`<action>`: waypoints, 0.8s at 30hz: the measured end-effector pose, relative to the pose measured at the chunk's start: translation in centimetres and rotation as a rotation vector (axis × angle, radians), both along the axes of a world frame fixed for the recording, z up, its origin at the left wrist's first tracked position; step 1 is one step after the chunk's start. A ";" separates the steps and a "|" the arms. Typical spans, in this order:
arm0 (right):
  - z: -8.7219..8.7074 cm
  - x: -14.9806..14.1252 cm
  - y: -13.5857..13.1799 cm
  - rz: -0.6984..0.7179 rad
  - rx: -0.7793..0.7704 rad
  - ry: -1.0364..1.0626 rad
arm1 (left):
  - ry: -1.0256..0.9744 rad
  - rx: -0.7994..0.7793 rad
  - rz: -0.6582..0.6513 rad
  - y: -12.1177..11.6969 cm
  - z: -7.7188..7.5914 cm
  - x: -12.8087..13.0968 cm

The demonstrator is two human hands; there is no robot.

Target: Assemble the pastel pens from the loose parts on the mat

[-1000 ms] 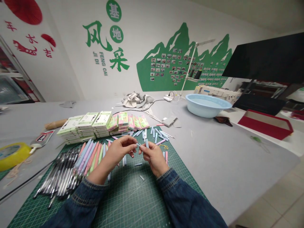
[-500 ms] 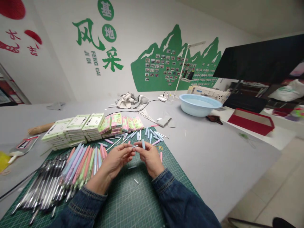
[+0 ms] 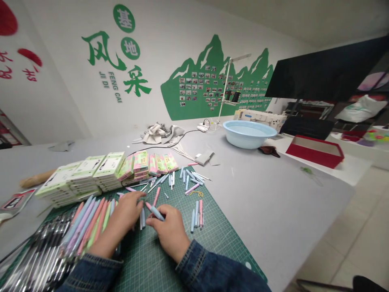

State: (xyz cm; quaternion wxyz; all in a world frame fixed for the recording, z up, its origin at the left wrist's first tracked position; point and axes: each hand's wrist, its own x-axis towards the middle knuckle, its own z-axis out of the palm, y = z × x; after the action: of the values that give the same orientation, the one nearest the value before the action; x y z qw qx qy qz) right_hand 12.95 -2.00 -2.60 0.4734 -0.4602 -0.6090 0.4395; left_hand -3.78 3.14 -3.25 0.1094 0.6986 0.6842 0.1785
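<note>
My right hand (image 3: 172,233) is closed, with a light blue pen barrel (image 3: 157,213) pinched between thumb and fingers. A pink piece (image 3: 148,205) shows at the barrel's far end; whether the two are joined I cannot tell. To its left, my left hand (image 3: 126,213) reaches over the mat beside the row of pastel pens (image 3: 94,221), its index finger stretched out and the other fingers partly hidden. Between the hands, a pale blue pen part (image 3: 143,219) lies on the green cutting mat (image 3: 164,259). A pink barrel (image 3: 156,196) rests just beyond.
Clear and black pen parts (image 3: 39,251) pile up on the left. Behind them stand stacked white-green boxes (image 3: 88,172) and pink-green boxes (image 3: 140,162). Loose barrels (image 3: 188,178) scatter across the mat's far end, more (image 3: 197,215) lie at right. A blue basin (image 3: 249,136) stands farther back.
My hands were together over the mat holding small blue parts. Now they are apart: the left has moved left and the right has come lower with a blue barrel. The view has turned slightly right.
</note>
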 end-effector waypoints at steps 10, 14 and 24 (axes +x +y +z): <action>0.5 1.3 1.0 -0.053 -0.084 0.036 | 0.213 0.052 -0.017 -0.6 -1.4 1.5; 0.7 1.7 1.5 -0.080 -0.119 0.063 | 0.206 0.144 0.171 1.4 0.2 0.0; -0.5 2.0 2.2 -0.112 -0.077 0.132 | 0.217 0.184 0.265 3.3 -0.9 1.1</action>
State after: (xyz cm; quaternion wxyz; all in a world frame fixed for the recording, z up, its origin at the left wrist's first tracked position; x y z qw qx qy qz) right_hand 14.99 0.20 -3.14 0.5183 -0.4813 -0.5325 0.4649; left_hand -2.69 6.49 -4.14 -0.0538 0.6245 0.7589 0.1765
